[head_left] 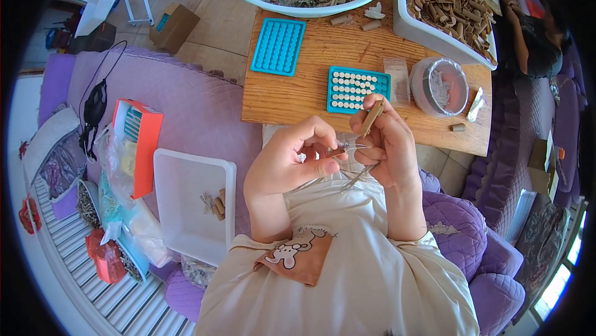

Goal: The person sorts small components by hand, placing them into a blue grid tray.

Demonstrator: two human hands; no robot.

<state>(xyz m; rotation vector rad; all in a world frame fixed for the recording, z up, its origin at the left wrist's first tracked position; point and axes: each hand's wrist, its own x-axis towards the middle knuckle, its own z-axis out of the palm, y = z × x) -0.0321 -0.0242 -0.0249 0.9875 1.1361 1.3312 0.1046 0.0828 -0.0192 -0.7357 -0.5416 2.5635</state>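
Pointing its far end away from the body and slightly rightward, a brown cardboard tube [372, 118] is slanting along its long axis between the right hand's [396, 149] raised fingers. It is looking narrow and plain. That hand is curling tightly, also holding a slim metal tool [357, 177] below. The left hand [288, 159] is bending inward, half curled, its thumb and fingers pinching a small object [336, 153], too hidden to name. Beyond, a turquoise tray [383, 81] is lying on the wooden table [292, 97].
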